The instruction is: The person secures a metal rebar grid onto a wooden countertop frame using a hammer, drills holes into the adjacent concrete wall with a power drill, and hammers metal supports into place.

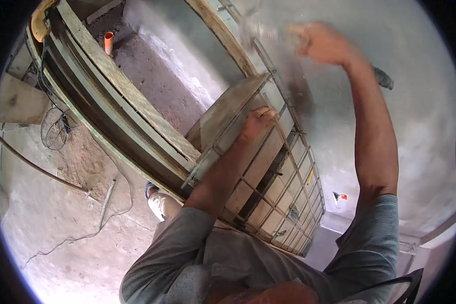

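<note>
My left hand [260, 120] is closed at the upper edge of a grid of steel reinforcing bars [268, 201], its fingers on a bar. A wooden formwork board [228, 109] lies just beside that hand. My right hand [327, 44] is raised before the grey wall, smeared by motion. Its fingers look closed round what appears to be a hammer; a dark grip end [383, 77] sticks out past my forearm, and a blurred pale shape lies on the other side, near the upright bars. The tool's middle is hidden by my hand and arm.
A long timber formwork channel [114, 109] with a bar inside runs along the left. An orange pipe [108, 43] stands beyond it. Looped cable [61, 126] and a thin stick [107, 202] lie at left. A grey plastered wall [420, 91] rises at right.
</note>
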Action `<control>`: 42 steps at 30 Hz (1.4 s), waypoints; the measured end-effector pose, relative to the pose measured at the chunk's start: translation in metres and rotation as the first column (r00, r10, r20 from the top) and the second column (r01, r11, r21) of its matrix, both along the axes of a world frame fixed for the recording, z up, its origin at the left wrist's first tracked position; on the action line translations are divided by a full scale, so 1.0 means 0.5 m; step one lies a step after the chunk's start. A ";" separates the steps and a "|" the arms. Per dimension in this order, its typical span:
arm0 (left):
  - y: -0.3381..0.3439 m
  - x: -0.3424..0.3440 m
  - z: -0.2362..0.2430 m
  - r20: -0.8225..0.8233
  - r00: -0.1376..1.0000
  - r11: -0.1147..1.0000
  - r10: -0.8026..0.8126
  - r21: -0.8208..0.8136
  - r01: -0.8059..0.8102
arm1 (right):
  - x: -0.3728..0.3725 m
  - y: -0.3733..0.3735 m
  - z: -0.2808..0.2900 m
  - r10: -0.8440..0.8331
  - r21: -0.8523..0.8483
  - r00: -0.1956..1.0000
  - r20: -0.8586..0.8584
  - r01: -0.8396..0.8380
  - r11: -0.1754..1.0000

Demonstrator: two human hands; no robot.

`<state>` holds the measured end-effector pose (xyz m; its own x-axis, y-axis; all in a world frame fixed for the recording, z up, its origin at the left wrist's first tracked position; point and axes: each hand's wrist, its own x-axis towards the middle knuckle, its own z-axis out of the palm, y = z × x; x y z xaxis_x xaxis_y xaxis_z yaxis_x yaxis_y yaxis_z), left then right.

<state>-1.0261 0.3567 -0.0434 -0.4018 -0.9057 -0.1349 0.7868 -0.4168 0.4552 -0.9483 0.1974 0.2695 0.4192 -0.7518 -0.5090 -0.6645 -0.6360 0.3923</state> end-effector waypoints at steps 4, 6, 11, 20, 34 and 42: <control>0.005 -0.033 -0.027 -0.337 0.939 0.997 0.065 0.049 -0.052 | 0.011 0.033 -0.055 -0.016 -0.354 0.911 0.413 0.177 0.918; -0.002 -0.061 -0.068 -0.598 0.791 0.991 0.132 0.097 -0.091 | -0.030 0.079 -0.075 -0.142 -0.147 0.989 0.039 0.146 0.978; -0.010 -0.097 -0.055 -0.059 0.998 0.994 -0.007 -0.108 0.001 | -0.090 0.028 -0.006 -0.166 -0.025 0.888 -0.428 0.172 0.985; -0.002 -0.100 -0.159 0.407 0.883 0.966 0.233 0.010 -0.259 | -0.029 0.092 0.051 -0.101 -0.102 0.830 0.549 0.187 0.977; -0.009 -0.028 0.012 0.319 0.948 0.996 0.017 0.080 -0.045 | -0.318 0.247 0.057 -0.232 -0.195 0.825 0.516 0.377 0.906; 0.050 0.004 0.104 0.120 0.991 0.999 -0.054 0.012 0.053 | -0.275 0.213 0.052 -0.271 -0.083 0.936 0.227 0.295 0.952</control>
<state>-1.0243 0.3818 0.0085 -0.4302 -0.8818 -0.1930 0.7027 -0.4613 0.5417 -1.0857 0.3038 0.2956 0.2685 -0.9025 -0.3367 -0.8855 -0.3689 0.2827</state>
